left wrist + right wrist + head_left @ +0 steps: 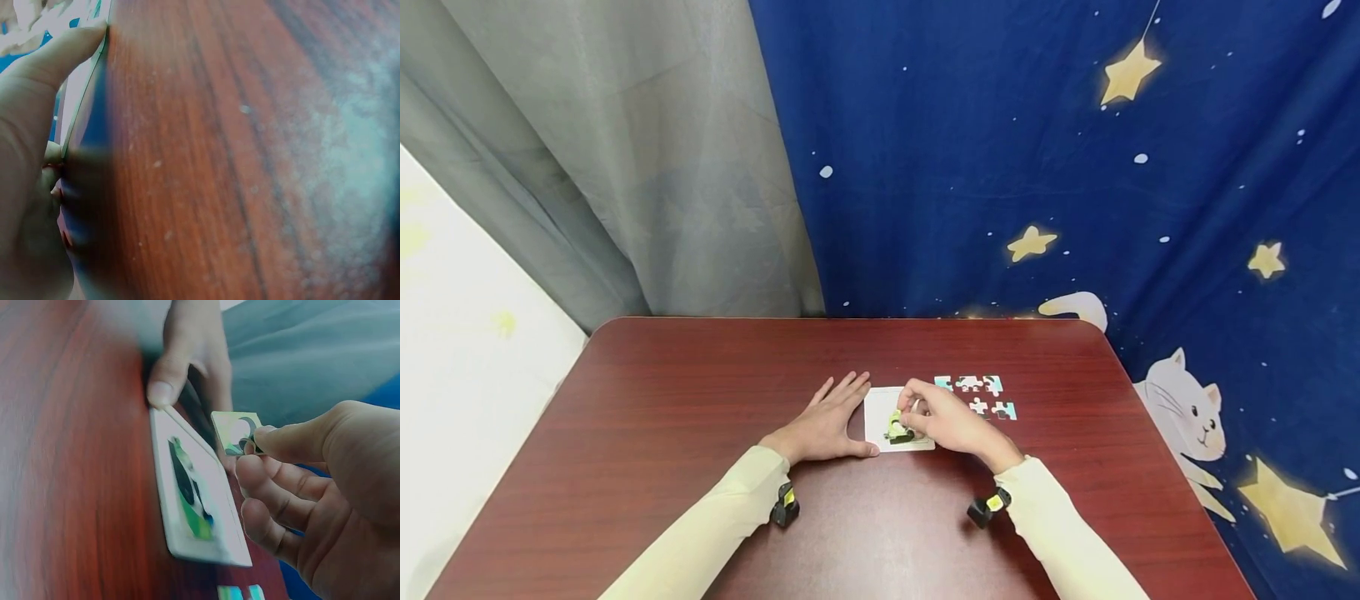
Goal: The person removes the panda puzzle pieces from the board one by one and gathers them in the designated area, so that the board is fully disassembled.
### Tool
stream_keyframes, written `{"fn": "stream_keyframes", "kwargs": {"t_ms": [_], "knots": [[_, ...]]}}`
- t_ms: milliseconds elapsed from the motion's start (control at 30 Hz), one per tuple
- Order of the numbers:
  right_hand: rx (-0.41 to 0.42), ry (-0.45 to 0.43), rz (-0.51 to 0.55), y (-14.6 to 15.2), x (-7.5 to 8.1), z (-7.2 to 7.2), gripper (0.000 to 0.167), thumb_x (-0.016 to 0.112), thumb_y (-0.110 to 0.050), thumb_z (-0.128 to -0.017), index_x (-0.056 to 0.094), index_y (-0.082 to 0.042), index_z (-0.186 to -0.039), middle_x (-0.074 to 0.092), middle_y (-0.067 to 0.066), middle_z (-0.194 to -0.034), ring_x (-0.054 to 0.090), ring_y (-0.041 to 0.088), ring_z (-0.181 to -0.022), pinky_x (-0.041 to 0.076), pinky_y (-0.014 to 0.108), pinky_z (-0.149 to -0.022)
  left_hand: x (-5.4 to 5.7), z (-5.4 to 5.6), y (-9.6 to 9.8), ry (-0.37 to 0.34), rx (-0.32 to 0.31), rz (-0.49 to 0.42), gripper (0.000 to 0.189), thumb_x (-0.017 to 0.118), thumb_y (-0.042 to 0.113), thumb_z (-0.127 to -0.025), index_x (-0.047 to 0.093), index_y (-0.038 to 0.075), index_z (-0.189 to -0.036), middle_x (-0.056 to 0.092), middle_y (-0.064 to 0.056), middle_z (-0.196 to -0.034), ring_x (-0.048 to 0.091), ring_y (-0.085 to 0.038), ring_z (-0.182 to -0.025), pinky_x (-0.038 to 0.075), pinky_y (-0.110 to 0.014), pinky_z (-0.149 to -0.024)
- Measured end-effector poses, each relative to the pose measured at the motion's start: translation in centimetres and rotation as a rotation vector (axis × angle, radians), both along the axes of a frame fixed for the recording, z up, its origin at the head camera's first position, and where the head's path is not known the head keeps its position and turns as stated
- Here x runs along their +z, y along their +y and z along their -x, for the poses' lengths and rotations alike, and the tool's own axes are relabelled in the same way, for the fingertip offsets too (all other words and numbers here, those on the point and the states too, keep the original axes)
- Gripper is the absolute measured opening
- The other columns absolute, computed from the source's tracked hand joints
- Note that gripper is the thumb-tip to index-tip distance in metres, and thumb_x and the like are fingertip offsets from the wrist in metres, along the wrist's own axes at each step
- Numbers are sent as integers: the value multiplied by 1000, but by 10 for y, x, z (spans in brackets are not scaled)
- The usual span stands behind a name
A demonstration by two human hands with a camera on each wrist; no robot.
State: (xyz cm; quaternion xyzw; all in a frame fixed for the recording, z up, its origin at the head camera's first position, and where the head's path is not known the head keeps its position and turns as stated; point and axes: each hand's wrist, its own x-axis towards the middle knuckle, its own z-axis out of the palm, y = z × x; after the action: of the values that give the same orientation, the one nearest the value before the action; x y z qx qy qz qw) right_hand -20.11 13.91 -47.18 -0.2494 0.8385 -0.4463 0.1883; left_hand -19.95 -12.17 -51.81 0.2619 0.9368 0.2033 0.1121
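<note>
A white puzzle tray (881,406) lies flat on the table between my hands. My left hand (826,427) rests at its left side with fingers spread, the thumb (161,392) against the near corner. Between thumb and fingers, my right hand (953,423) pinches a jigsaw piece (232,428) with green, white and black print, held above the tray. Inside the frame sits a joined green, black and white section (190,487) along the near side. In the left wrist view, only the thumb and part of the palm show beside the tray's edge.
Several loose jigsaw pieces (970,383) in pale blue and white lie in two rows on the table (700,400), right of the tray and partly behind my right hand. Grey and blue star-patterned curtains (940,167) hang behind the table's far edge.
</note>
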Motion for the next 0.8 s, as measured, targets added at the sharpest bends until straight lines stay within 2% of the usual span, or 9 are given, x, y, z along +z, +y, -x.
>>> {"fn": "stream_keyframes", "kwargs": {"t_ms": [133,367,467,633,800], "knots": [[-34,21,-4,19,5,-1,4,66,-10,-104,63,-11,-107,70,17,-87,61,17,-68,50,25,-59,3,0,1,-9,1,1,117,75,70,-85,26,5,-169,16,-7,-181,9,-30,-170,6,-58,-138],[-90,75,-49,54,8,-5,8,66,-9,-104,66,-8,-112,69,6,-97,61,11,-77,50,23,-67,2,-1,1,-3,-3,1,116,75,69,-87,25,5,-170,15,-8,-182,9,-30,-170,6,-58,-138],[-105,110,-97,65,5,-7,7,67,-9,-103,69,-9,-110,69,2,-95,61,9,-77,50,22,-72,2,-2,1,-8,0,-1,115,75,69,-87,25,5,-170,15,-7,-182,9,-30,-170,5,-58,-138],[-96,112,-141,78,-5,-13,2,68,-9,-102,69,-11,-102,68,-1,-87,55,7,-69,47,22,-67,3,-4,0,-13,3,-11,116,75,69,-87,27,4,-169,16,-8,-181,10,-31,-170,6,-59,-138],[-85,123,-174,80,-16,-17,9,68,-8,-102,67,-15,-96,67,-3,-85,54,5,-71,47,20,-67,2,-4,0,-12,7,-22,116,77,67,-86,28,2,-168,17,-9,-181,11,-32,-170,7,-60,-137]]}}
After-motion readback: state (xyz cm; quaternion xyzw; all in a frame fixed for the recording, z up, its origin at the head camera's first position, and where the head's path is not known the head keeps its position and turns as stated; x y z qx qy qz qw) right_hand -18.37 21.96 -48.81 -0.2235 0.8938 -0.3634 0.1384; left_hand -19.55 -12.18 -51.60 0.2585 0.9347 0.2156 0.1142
